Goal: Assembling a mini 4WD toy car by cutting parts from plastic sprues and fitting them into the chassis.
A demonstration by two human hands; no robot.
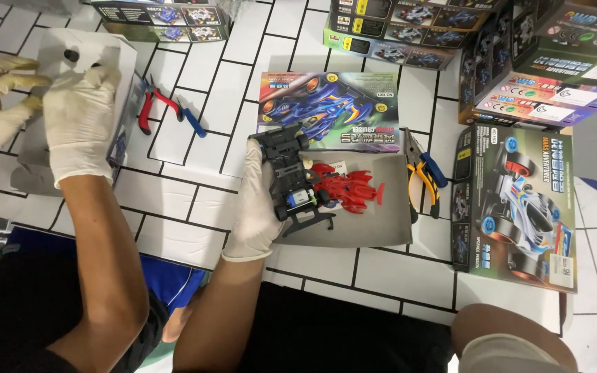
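Plainly, the person's left hand (260, 200) was closed round the black toy race-car chassis (291, 181), its gloved fingers curled over the left side. It held the chassis just above the near-left corner of a grey cardboard tray (388, 224). The right hand was out of view, so its fingers could not be judged.

With only one hand on it, the chassis looked liable to twist or slip in the smooth glove. The blue-labelled cell (301, 199) seated in its middle might then drop out onto the white tiled surface (195, 235). The red body shell (345, 186) lay touching the chassis on the right, and a careless turn could snag its thin fins or push it across the tray.

Yellow-and-blue pliers (424, 181) rested at the tray's right edge, crowding that side. A colourful car-kit box (343, 107) closed off the far side, and another kit box (519, 200) lay further right below stacked boxes (395, 27).

To the far left a co-worker's two gloved hands (81, 124) worked at a white carton (115, 59), that forearm running near the person's own. Red-handled cutters (155, 103) and a blue-handled tool (193, 121) lay between them
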